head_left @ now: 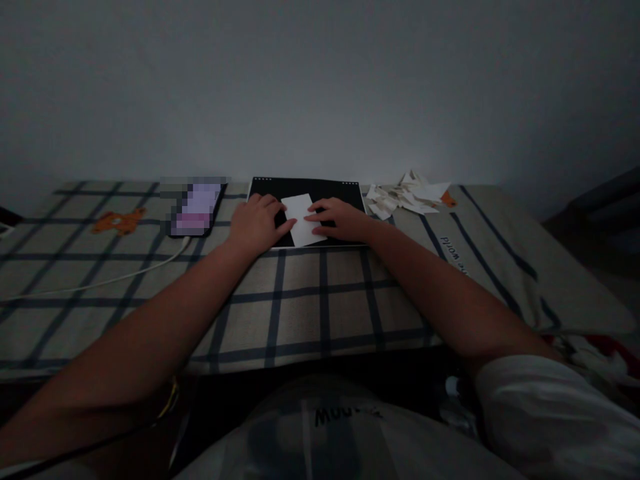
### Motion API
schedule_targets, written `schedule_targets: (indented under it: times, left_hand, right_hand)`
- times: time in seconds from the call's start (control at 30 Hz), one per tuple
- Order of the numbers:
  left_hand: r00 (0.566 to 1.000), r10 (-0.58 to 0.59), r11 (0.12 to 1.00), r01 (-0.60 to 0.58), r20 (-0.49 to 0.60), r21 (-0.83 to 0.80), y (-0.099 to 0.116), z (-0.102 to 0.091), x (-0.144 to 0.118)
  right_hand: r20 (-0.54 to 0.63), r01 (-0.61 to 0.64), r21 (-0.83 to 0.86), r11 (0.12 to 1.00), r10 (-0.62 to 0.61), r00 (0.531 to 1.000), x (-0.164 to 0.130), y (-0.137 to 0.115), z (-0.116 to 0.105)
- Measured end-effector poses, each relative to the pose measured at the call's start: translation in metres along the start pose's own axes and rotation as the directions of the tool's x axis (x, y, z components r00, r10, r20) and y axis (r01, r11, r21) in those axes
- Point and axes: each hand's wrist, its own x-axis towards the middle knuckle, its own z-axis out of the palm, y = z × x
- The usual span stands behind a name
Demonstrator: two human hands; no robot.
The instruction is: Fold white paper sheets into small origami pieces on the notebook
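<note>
A small white piece of paper (301, 230) lies slightly turned on a flat black sheet or board (340, 187) with a pale edge and rows of small marks at its top corners. My left hand (257, 223) rests on the left side of the board, fingers spread, its thumb touching the paper's left edge. From the right, my right hand (340, 220) lies with fingers apart, the fingertips on the right part of the paper. Both palms face down, and neither hand grips anything.
A phone (197, 208) with a white charging cable (145, 270) lies to the left. Right of the board is a pile of torn or folded paper pieces (407, 195). A checked tablecloth (300, 313) covers the table, which meets the wall (320, 87). A plastic bottle (456, 400) is below the front edge.
</note>
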Motion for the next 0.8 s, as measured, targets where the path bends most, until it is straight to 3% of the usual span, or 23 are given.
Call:
schedule_targets:
  times: [0.23, 0.8]
  left_hand:
    - [1.000, -0.013, 1.000, 0.013, -0.028, 0.006, -0.0013, 0.0004, -0.0005]
    - [0.986, 0.165, 0.983, -0.162, -0.033, 0.084, -0.0038, 0.0005, -0.0008]
  right_hand:
    - [0.000, -0.003, 0.001, 1.000, 0.003, 1.000, -0.0002, 0.0002, -0.0003]
    - [-0.001, 0.024, -0.008, 1.000, -0.024, 1.000, 0.0010, 0.0034, 0.0013]
